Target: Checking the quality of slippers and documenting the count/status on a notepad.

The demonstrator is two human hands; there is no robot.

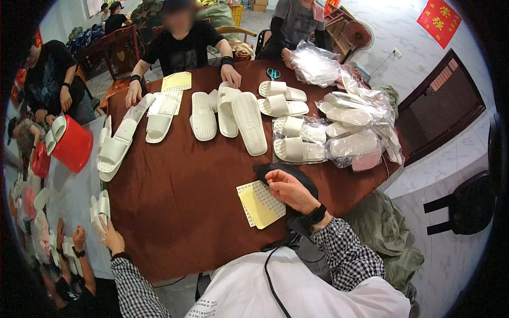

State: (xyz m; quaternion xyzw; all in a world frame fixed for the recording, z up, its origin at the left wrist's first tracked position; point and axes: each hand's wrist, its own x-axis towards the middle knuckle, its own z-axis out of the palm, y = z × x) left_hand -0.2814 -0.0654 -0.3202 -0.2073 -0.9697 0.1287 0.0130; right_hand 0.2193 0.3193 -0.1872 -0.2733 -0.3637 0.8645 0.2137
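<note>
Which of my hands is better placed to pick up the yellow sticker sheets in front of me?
Probably the right hand: it rests on the black slipper, right beside the yellow sticker sheets. The left hand is far off at the table's left edge, near a white slipper.

White marble floor (456,159), dark wood chairs (466,206).

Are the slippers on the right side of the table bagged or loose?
Bagged: the slippers lie inside clear plastic bags, piled together at the table's right edge.
</note>
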